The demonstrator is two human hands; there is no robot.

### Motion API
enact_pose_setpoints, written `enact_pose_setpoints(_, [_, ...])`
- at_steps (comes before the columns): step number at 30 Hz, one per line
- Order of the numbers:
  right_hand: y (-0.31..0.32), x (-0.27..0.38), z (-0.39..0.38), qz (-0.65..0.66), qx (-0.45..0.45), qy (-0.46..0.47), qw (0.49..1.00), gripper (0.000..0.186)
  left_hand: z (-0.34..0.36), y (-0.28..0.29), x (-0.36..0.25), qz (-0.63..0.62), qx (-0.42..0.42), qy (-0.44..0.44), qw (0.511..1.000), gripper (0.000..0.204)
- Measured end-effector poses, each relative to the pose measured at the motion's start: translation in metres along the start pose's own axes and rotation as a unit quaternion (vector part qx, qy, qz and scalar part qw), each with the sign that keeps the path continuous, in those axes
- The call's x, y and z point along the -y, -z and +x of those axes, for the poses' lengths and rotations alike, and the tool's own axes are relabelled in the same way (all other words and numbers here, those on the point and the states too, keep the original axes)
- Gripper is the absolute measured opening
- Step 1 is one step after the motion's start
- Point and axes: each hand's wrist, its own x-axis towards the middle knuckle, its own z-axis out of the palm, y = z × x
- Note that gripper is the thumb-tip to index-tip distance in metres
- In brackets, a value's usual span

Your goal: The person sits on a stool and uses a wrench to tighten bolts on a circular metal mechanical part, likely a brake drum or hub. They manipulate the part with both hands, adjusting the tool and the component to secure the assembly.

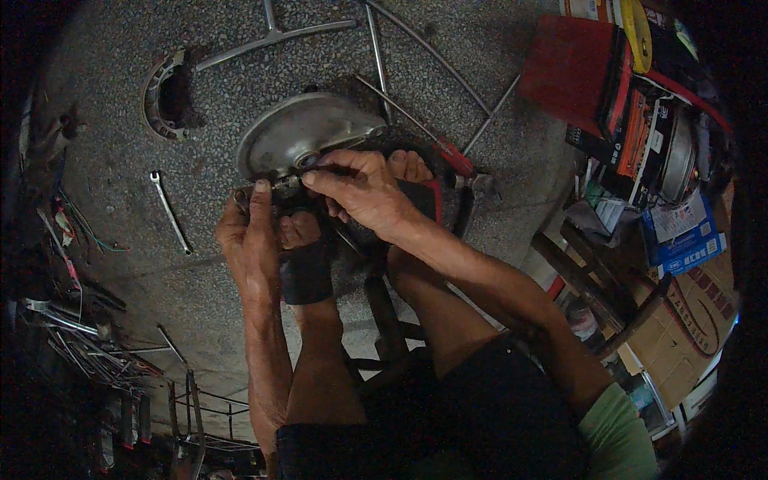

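Note:
In front of my feet, a round dull metal plate (308, 124), like a brake panel, stands tilted on the speckled floor. My left hand (250, 232) is closed at its near left edge, the thumb pressed on a small metal part (286, 183). My right hand (360, 190) pinches the same part from the other side, next to the plate's central hole (307, 160). My fingers and the dim light hide the part's exact kind. A curved brake shoe (162, 98) lies on the floor to the far left, and a combination wrench (170, 212) lies nearer on the left.
T-handle wrenches (272, 38) lie at the far side. A red-handled screwdriver (454, 157) rests right of my feet, beside a metal hammer-like head (484, 186). A red box (572, 72) and cardboard (680, 336) crowd the right. Metal rods and tools (88, 352) are heaped at left.

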Motion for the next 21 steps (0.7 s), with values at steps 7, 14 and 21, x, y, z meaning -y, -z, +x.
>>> enact_pose_setpoints(7, [0.000,0.009,0.000,0.000,0.014,-0.019,1.000,0.031,0.006,0.002,0.011,-0.060,0.021,-0.070,0.995,0.015])
enact_pose_setpoints(14, [0.004,0.012,-0.005,-0.128,-0.043,0.095,0.986,0.020,0.004,0.002,0.007,-0.035,0.030,-0.047,0.998,0.016])
enact_pose_setpoints(21, [0.011,0.009,-0.020,-0.705,0.023,0.237,0.668,0.022,0.008,0.001,0.018,-0.070,-0.022,-0.044,0.996,0.018])
